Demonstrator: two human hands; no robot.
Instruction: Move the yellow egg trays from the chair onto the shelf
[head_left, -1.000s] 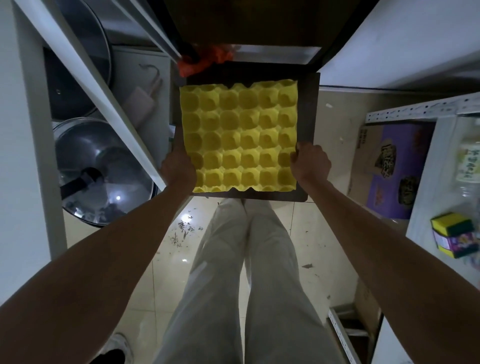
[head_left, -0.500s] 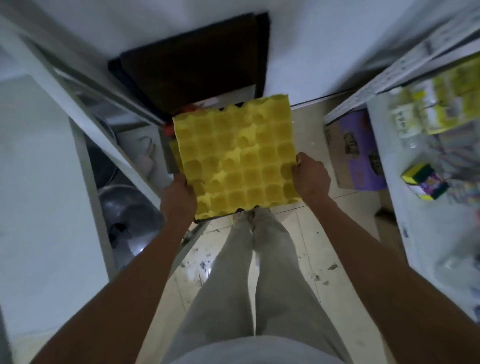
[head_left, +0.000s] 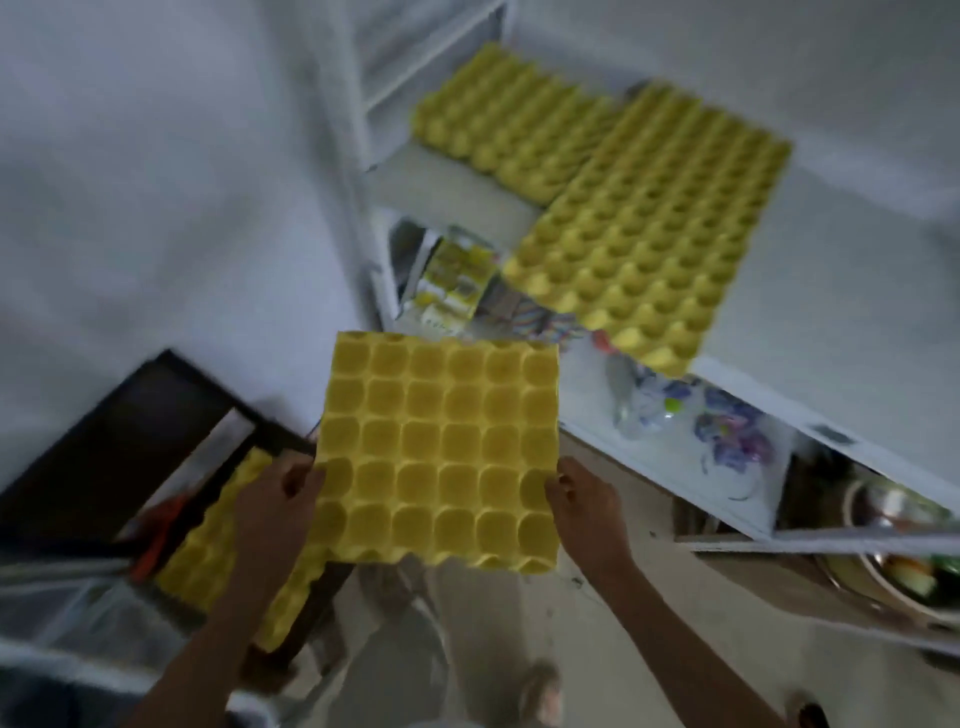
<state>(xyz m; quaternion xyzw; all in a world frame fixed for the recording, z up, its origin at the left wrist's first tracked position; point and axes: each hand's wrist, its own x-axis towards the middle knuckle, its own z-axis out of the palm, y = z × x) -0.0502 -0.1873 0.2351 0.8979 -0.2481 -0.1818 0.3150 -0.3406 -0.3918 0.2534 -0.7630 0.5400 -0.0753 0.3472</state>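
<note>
I hold a yellow egg tray (head_left: 441, 447) flat in the air, my left hand (head_left: 278, 499) gripping its left edge and my right hand (head_left: 584, 501) its right edge. Below it on the left, the dark chair (head_left: 104, 447) still carries another yellow tray (head_left: 208, 551), partly hidden by my left arm. On the white shelf (head_left: 447, 192) ahead lie two more yellow trays: one at the back (head_left: 504, 130), and a long one (head_left: 654, 223) that overhangs the shelf's front edge.
A lower white shelf board (head_left: 753, 462) at the right holds plastic bags and small packets. Metal bowls (head_left: 893, 551) sit beneath it. A white wall (head_left: 156, 182) stands at the left. My legs and the tiled floor show below.
I have lifted the tray off the chair and turned right towards the shelf. The shelf with its trays has come into view; the chair has dropped to the lower left.
</note>
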